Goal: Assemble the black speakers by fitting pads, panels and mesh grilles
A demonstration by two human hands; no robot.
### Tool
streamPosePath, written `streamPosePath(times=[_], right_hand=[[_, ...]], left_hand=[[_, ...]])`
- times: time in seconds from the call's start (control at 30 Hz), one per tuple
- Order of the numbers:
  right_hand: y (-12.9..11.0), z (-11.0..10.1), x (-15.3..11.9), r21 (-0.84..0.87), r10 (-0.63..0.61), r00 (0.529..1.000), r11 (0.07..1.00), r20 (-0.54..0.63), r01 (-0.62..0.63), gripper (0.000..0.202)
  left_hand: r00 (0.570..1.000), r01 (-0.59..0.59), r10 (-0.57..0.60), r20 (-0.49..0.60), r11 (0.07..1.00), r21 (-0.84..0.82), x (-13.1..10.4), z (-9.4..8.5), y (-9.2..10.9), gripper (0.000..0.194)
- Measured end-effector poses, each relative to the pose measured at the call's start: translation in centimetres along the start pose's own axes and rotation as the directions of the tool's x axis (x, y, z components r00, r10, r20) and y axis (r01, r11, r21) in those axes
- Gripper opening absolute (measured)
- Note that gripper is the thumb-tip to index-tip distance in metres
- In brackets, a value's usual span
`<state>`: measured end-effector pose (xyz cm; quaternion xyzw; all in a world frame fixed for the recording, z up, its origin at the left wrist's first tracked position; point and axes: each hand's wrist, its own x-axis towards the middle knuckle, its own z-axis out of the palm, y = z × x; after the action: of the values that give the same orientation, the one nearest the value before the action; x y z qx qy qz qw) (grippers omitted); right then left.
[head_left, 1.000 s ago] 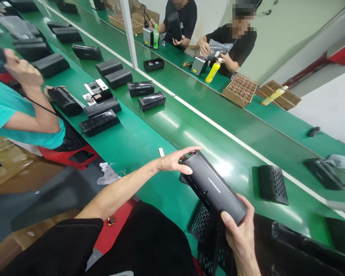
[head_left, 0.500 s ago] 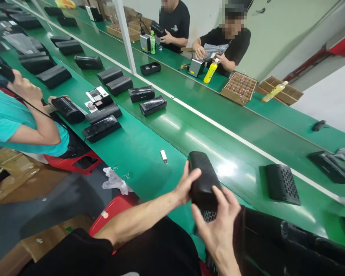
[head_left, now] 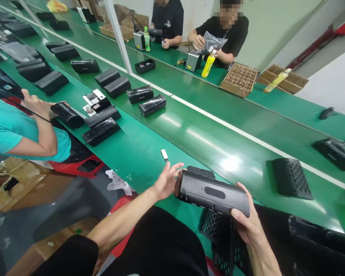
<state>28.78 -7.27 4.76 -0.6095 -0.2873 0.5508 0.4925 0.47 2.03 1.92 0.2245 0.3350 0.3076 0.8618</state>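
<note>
A long, rounded black speaker (head_left: 212, 193) is held above the near side of the green bench, its oval panel facing up. My right hand (head_left: 248, 218) grips its right end, thumb on the near side and fingers behind. By the left end, my left hand (head_left: 167, 182) has its fingers spread; I cannot tell whether the fingertips touch the casing. Just beyond that hand lies a small white stick (head_left: 164, 154), like a USB drive. Beneath the speaker are black perforated grilles (head_left: 211, 224), partly hidden by it and by my right arm.
A black perforated casing (head_left: 290, 178) lies on the green belt (head_left: 189, 115) at right. Several black speakers (head_left: 152, 105) stand further left. A person in a turquoise shirt (head_left: 25, 130) sits at left; two people work across the belt near a yellow bottle (head_left: 208, 65) and a divided carton (head_left: 239, 79).
The speaker has turned from pointing away to lying crosswise, with its oval panel now showing. My left hand has let go and opened; my right hand has shifted rightward to its right end.
</note>
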Motion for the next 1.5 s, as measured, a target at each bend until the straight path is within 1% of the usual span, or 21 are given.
streamPosePath(times=[0.07,0.13,0.17,0.33,0.4,0.47,0.5,0.57,0.63,0.67,0.7,0.77,0.83,0.93,1.0,1.07,1.17,1.27,1.4,1.43,1.5], right_hand=[[0.9,0.4,-0.6,0.018,0.07,0.996,0.997,-0.049,-0.069,0.108],[1.2,0.6,-1.1,0.021,0.096,0.994,0.995,-0.045,-0.095,0.105],[1.2,0.7,-1.3,0.011,0.083,0.996,0.996,-0.04,-0.083,0.103],[1.6,1.1,-2.3,-0.121,-0.109,0.99,0.988,-0.088,0.098,0.096],[2.3,1.5,-2.2,-0.108,-0.122,0.981,0.988,-0.147,0.107,0.094],[3.1,2.1,-1.5,-0.033,-0.033,0.977,0.999,-0.213,0.026,0.093],[3.4,2.3,-1.0,0.018,0.057,0.972,0.998,-0.227,-0.054,0.092],[3.9,2.4,0.0,0.107,0.281,0.94,0.959,-0.194,-0.264,0.09],[4.1,2.2,0.5,0.153,0.457,0.883,0.885,-0.105,-0.44,0.088],[4.1,2.0,0.5,0.158,0.506,0.861,0.856,-0.056,-0.493,0.089],[4.1,1.7,0.4,0.154,0.529,0.848,0.839,-0.013,-0.521,0.09],[4.1,1.4,0.0,0.132,0.531,0.846,0.836,0.048,-0.532,0.093],[4.2,1.4,-0.3,0.094,0.517,0.852,0.847,0.078,-0.523,0.09],[4.9,2.0,-0.5,0.058,0.53,0.844,0.843,0.081,-0.535,0.079],[5.5,2.3,-0.5,0.051,0.575,0.814,0.813,0.085,-0.58,0.071],[6.1,2.5,-0.4,0.05,0.626,0.774,0.773,0.094,-0.632,0.064],[6.7,2.4,-0.5,0.061,0.664,0.74,0.739,0.107,-0.671,0.066],[6.7,2.3,-0.6,0.075,0.616,0.783,0.779,0.086,-0.622,0.07],[6.5,2.6,-0.3,0.062,0.515,0.856,0.854,0.039,-0.517,0.072],[6.5,2.7,-0.1,0.066,0.499,0.866,0.863,0.037,-0.5,0.072],[6.4,2.8,0.8,0.082,0.479,0.877,0.873,0.035,-0.48,0.072]], left_hand=[[0.989,-0.146,0.148,0.003,0.973,0.18,-0.8,-0.8,0.6,0.11],[0.98,-0.196,0.189,0.055,0.917,0.346,-1.3,-1.0,1.3,0.117],[0.979,-0.203,0.189,0.075,0.895,0.397,-1.4,-1.0,1.6,0.114],[0.959,-0.284,0.248,0.138,0.823,0.491,-1.5,-0.9,2.1,0.098],[0.959,-0.283,0.257,0.121,0.824,0.492,-1.0,-1.0,1.7,0.097],[0.969,-0.231,0.244,0.033,0.854,0.467,-0.2,-1.3,1.2,0.095],[0.979,-0.164,0.199,-0.033,0.877,0.452,0.3,-1.6,1.0,0.094],[0.99,0.068,-0.006,-0.143,0.902,0.426,1.2,-2.3,1.0,0.092],[0.946,0.318,-0.254,-0.201,0.848,0.423,1.8,-3.3,1.6,0.09],[0.916,0.402,-0.344,-0.208,0.805,0.437,2.0,-3.8,2.1,0.089],[0.896,0.444,-0.393,-0.208,0.77,0.458,2.2,-4.3,2.6,0.09],[0.9,0.434,-0.391,-0.195,0.748,0.502,2.4,-5.0,3.4,0.09],[0.929,0.369,-0.335,-0.16,0.781,0.505,2.6,-5.3,3.7,0.085],[0.958,0.285,-0.241,-0.154,0.85,0.443,3.3,-4.9,3.1,0.061],[0.954,0.291,-0.223,-0.201,0.85,0.439,3.8,-4.6,2.5,0.048],[0.938,0.332,-0.234,-0.257,0.82,0.466,4.3,-4.3,2.1,0.042],[0.914,0.395,-0.267,-0.307,0.764,0.511,5.0,-4.2,2.4,0.042],[0.917,0.39,-0.27,-0.293,0.755,0.527,5.6,-4.6,3.2,0.058],[0.964,0.263,-0.213,-0.156,0.835,0.482,6.6,-5.3,3.7,0.104],[0.971,0.239,-0.196,-0.139,0.844,0.48,6.9,-5.4,3.7,0.11],[0.976,0.213,-0.163,-0.142,0.841,0.497,7.7,-5.5,3.8,0.109]])
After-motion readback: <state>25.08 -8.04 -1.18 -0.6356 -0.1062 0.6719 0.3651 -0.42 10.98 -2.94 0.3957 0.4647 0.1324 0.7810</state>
